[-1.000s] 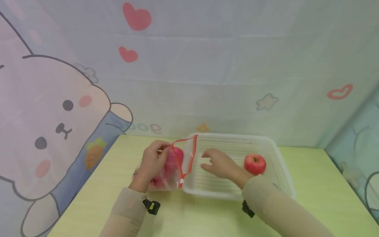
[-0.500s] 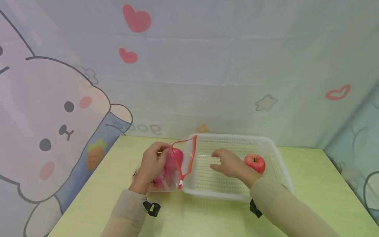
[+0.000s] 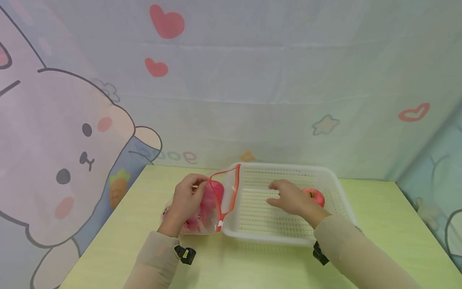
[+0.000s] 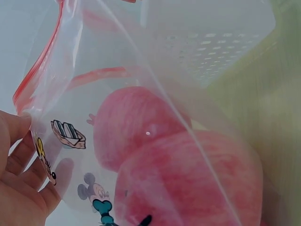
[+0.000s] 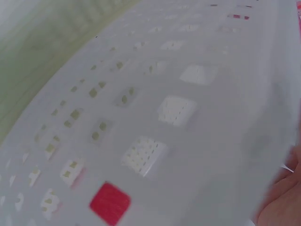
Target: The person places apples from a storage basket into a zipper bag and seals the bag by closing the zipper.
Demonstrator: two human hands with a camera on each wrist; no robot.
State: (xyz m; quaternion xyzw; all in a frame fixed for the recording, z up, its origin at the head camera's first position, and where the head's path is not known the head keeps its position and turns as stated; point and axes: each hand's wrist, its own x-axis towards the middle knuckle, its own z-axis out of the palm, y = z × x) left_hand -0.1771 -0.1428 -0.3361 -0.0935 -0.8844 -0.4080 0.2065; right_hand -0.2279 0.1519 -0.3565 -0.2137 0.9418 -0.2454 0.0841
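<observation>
My left hand (image 3: pixel 185 196) pinches the edge of a clear zip bag (image 3: pixel 213 225) with a red zip strip, its mouth gaping to the right. Through the plastic, printed with cartoon figures, pinkish-red apples (image 4: pixel 141 122) show in the left wrist view, where thumb and fingers (image 4: pixel 21 188) grip the bag's side. Over the white basket (image 3: pixel 260 239) is my right hand (image 3: pixel 288 196), fingers loosely spread and holding nothing. A red apple (image 3: pixel 316 196) lies in the basket's right part, partly covered by that hand and wrist in the head view.
The basket's perforated wall (image 5: pixel 225 122) fills most of the right wrist view, with red showing through one hole. A pale yellow-green table (image 3: pixel 231 265) carries everything. Behind it hangs a printed cloth (image 3: pixel 223 120).
My right hand has moved right across the basket, away from the bag's mouth, and now overlaps the apple. The left hand and the bag have stayed in place.
</observation>
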